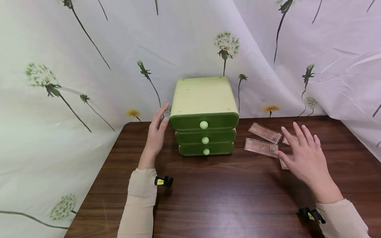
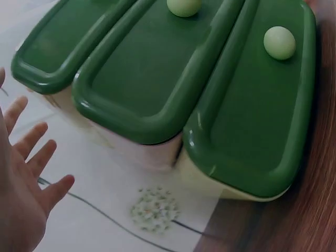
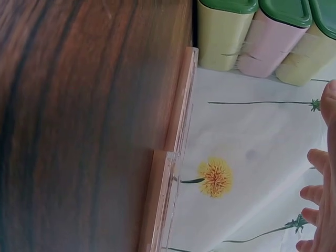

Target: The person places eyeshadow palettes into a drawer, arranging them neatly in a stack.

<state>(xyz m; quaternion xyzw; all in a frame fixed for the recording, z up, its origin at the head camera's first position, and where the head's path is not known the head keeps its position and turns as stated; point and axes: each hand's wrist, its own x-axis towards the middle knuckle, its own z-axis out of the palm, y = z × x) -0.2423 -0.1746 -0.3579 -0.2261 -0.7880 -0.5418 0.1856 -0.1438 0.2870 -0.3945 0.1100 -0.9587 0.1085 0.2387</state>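
Note:
A small drawer cabinet (image 1: 203,96) with a pale yellow-green top stands at the back of the table. Its three green drawer fronts (image 2: 152,68) carry round light-green knobs (image 1: 203,125) and look closed. Beside its left side my left hand (image 1: 156,132) is raised with spread fingers, holding nothing. My right hand (image 1: 306,158) hovers over several flat clear-cased makeup palettes (image 1: 262,147), its fingers spread and nothing in its grasp. It partly hides two of them. In the right wrist view, palette edges (image 3: 181,100) show side-on, with the right hand's fingertips (image 3: 312,194) apart from them.
A dark brown wooden table (image 1: 208,198) lies under everything. Behind and to the sides hangs a white cloth (image 1: 119,49) printed with dandelions. Each wrist wears a black strap camera (image 1: 164,181) over a beige sleeve (image 1: 140,201).

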